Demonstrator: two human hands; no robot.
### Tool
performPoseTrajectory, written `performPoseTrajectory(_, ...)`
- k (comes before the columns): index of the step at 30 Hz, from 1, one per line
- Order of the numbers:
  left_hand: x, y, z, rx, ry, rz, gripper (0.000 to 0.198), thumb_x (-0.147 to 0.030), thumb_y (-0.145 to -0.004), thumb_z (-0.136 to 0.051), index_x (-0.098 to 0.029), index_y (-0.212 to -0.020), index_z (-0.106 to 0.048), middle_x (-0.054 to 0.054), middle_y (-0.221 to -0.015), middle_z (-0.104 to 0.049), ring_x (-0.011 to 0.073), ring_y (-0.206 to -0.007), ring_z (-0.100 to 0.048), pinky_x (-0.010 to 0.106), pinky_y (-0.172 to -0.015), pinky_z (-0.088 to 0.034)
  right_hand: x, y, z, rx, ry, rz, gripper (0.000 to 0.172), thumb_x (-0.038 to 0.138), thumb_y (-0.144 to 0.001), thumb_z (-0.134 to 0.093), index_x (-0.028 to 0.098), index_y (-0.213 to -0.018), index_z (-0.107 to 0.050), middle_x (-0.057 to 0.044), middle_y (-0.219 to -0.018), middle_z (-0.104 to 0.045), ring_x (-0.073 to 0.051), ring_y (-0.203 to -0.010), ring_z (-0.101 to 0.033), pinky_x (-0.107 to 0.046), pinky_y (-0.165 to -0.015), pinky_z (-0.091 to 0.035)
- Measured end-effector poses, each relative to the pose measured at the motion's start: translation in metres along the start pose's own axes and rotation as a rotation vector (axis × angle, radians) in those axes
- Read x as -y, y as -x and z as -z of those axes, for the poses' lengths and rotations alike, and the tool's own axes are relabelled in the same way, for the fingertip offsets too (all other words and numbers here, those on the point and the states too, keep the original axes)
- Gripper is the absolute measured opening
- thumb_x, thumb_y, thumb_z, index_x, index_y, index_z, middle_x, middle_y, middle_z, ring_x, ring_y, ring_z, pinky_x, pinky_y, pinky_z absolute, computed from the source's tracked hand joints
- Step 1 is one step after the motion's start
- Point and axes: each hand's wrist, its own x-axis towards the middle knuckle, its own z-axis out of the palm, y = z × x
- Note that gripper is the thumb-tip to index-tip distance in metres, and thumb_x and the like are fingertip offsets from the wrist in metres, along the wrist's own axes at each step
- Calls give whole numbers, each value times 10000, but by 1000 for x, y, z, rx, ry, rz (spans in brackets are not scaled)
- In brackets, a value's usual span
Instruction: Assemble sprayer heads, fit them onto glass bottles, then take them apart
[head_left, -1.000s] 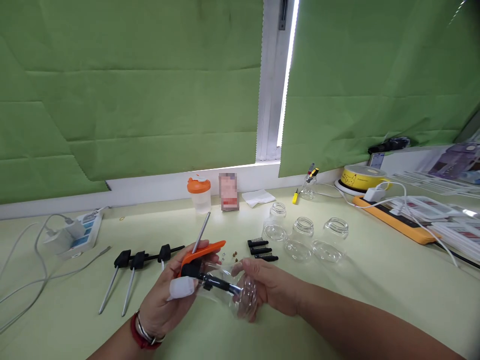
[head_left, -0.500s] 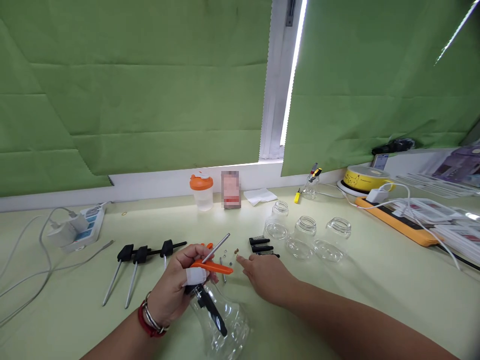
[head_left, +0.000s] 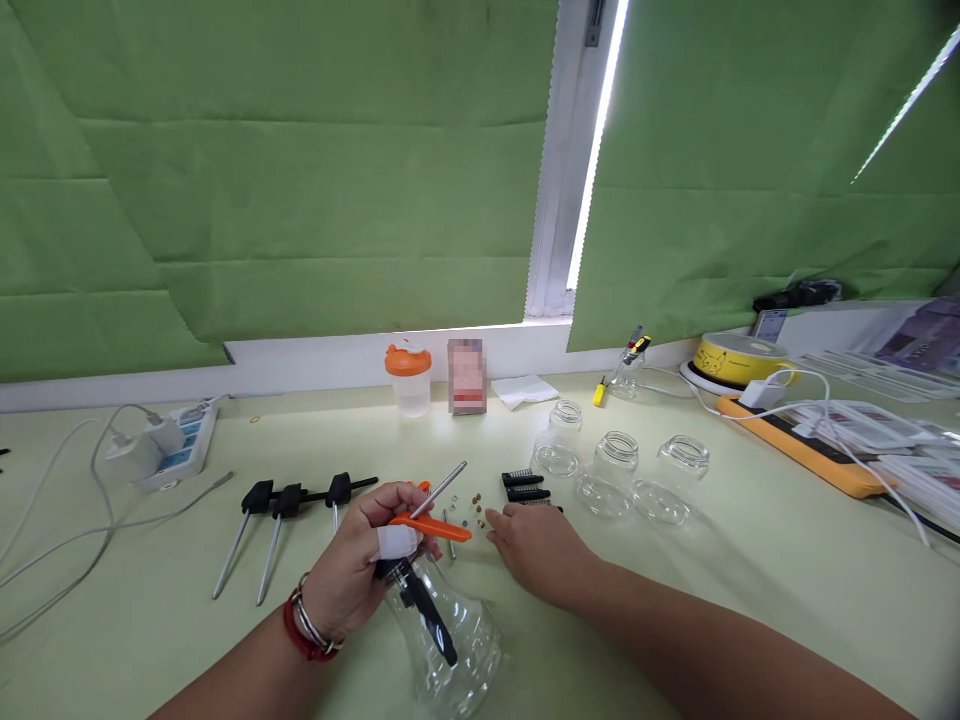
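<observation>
My left hand [head_left: 367,560], its thumb wrapped in white tape, is closed around an orange lever piece [head_left: 435,526] with a thin metal rod [head_left: 444,488] angled up beside it. Below it, a clear flared bottle [head_left: 457,650] stands with a black nozzle-like part [head_left: 429,610] at its neck; whether my fingers also grip the neck is hidden. My right hand [head_left: 544,550] rests low over the table, fingers extended and nothing visible in them. Just left of its fingertips lie several tiny brass-coloured parts [head_left: 478,503]. A short metal pin [head_left: 450,538] lies between the hands.
Black spring pieces [head_left: 523,480] lie beyond my right hand. Three clear glass jars [head_left: 611,480] stand to the right. Black heads with metal rods [head_left: 259,497] lie on the left, near a cable and a power strip [head_left: 184,450]. An orange-lidded cup [head_left: 409,380] stands at the back.
My right fingertips have drawn slightly back from the brass-coloured parts, and more of those parts show. My left hand keeps its hold. The whole view has shifted a little.
</observation>
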Motion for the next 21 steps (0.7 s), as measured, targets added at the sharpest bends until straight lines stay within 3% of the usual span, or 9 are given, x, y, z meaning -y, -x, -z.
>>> performPoseTrajectory(7, 1, -1, 1, -3, -21, 3, 230, -135, -572, -669, -169, -788, -598, -1, -704, -619, 162, -578, -626, 233, -544, -439, 6, -16, -4, -88, -79, -61, 314, 319, -904, -400, 179, -744, -631, -32, -740, -629, -141, -667, -578, -247, -541, -291)
performPoseTrajectory(21, 3, -2, 4, -5, -10, 1, 217, -132, -593, -662, -165, -794, -588, 8, -717, -636, 161, -587, -622, 250, -576, -452, 5, -10, -1, -20, -162, -26, 140, 89, -788, -453, 138, -744, -577, -49, -795, -597, -128, -683, -540, -234, -548, -278)
